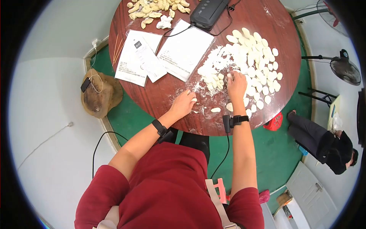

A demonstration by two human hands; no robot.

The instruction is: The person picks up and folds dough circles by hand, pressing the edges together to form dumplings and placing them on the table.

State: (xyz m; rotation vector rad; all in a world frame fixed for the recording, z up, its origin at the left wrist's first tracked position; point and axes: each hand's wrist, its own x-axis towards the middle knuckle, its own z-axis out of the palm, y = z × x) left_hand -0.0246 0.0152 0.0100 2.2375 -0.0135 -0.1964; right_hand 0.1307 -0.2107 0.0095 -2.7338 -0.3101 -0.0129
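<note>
My left hand (183,104) rests low over the table near its front edge, fingers curled round a small white piece of dough (194,100). My right hand (237,86) is closed at the edge of the floury heap; what its fingers hold is hidden. Just left of it lies a cluster of small dough pieces (214,81) in scattered flour (213,63). Flattened dough rounds (263,65) spread over the right side of the table. A single oval dough piece (215,110) sits between my hands, nearer the front edge.
On the round brown table (152,101) lie two white printed packets (133,72) and a black device (209,13) with a cable. Folded dough pieces (156,7) cover the far left. A wooden stump (101,93) stands left; another person (324,143) is at the right.
</note>
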